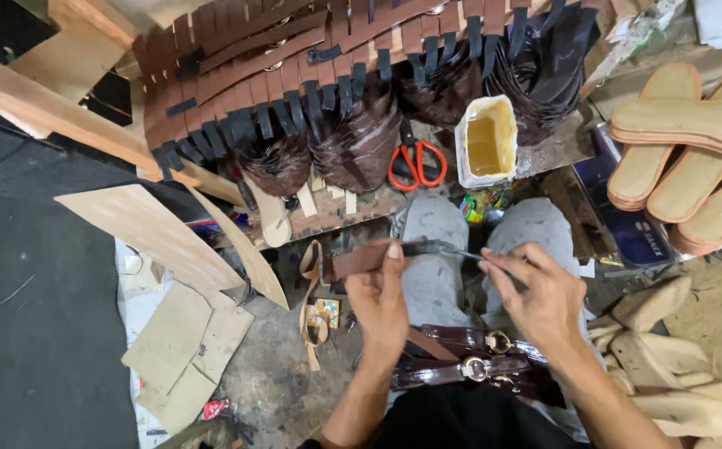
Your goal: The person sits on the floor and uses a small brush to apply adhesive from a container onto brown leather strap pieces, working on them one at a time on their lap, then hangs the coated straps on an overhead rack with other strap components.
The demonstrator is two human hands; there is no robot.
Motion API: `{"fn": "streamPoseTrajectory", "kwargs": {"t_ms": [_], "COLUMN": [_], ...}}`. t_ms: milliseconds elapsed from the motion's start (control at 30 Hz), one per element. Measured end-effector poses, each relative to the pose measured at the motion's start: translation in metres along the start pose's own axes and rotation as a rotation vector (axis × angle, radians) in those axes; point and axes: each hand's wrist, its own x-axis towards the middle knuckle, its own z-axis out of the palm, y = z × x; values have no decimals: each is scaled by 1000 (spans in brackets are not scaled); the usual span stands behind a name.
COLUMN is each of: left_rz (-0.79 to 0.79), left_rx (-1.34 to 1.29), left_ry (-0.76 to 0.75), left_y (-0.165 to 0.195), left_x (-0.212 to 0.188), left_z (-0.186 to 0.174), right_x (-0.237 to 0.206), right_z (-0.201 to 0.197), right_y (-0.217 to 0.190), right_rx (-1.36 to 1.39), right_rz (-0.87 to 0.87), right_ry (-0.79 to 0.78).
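Holding a brown strap [359,259] at the centre of the frame, the left hand [380,303] pinches it closed while the right hand [544,298] grips a thin tool [460,251]; gluing seems underway, and next needs steady alignment.

L hand [380,301] grips brown strap [361,259]; R hand [535,295] brushes it.

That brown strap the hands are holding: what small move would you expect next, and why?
Probably a short stroke of the thin tool along the brown strap. The left hand pinches the strap level over the knees, and the right hand holds the tool with its tip at the strap's end. An open tub of yellowish glue stands just ahead.
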Motion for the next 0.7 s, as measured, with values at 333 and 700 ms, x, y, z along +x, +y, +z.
{"fn": "streamPoseTrajectory", "kwargs": {"t_ms": [333,700], "left_rz": [248,359], "left_rx": [241,282], "left_ry": [-223,-883], "left_y": [74,143], "left_x": [83,262], "left_z": [-43,42], "right_x": [-10,-29], "right_z": [-5,-32], "right_y": [48,73], "right_rx": [160,136], "right_rz": [196,305], "right_ry": [39,153]}}
